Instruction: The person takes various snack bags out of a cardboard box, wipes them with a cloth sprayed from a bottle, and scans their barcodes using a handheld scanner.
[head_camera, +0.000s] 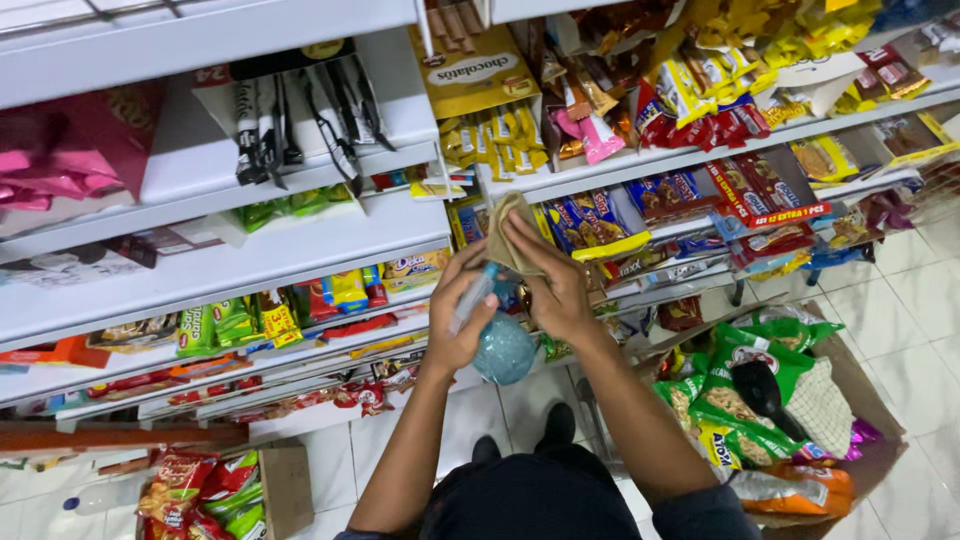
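I stand facing white shop shelves (300, 245) packed with snack packets. My left hand (458, 315) grips the neck of a clear spray bottle (503, 348) whose round teal body hangs below the fist. My right hand (552, 280) holds a crumpled tan cloth (510, 232) up by the shelf edge, next to blue and yellow biscuit packets (590, 225). Both hands are close together at chest height, almost touching.
A cardboard box (860, 400) on the tiled floor at right holds green snack bags, a black brush and netting. Another box (285, 490) with red and green packets sits at lower left beside a plastic bottle (100, 495). My dark shoes (520, 435) show below.
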